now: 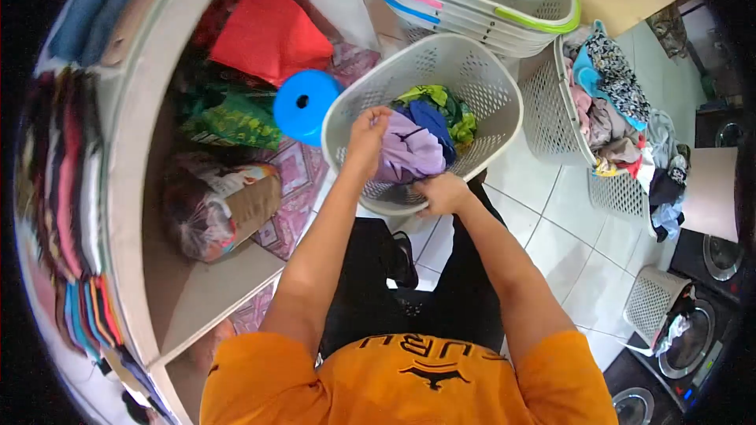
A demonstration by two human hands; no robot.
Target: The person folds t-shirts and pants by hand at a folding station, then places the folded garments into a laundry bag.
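In front of me stands a grey laundry basket [492,83] with perforated walls, tilted towards me. Inside it lie a lilac garment [411,149], a dark blue cloth [431,120] and a green patterned cloth [463,114]. At the basket's left side, my left hand [368,140] has its fingers closed on the upper edge of the lilac garment. My right hand [442,193] is closed over the near rim, the thumb outside and the fingers inside beside the lilac garment; the fingertips are partly hidden.
Stacked empty baskets [480,0] stand behind. To the right are a clothes-filled basket [551,102] and several washing machines [685,338]. Left of me, a shelf unit [126,149] holds folded clothes, a red bag [272,31] and bundles; a blue round object [305,122] sits beside my basket.
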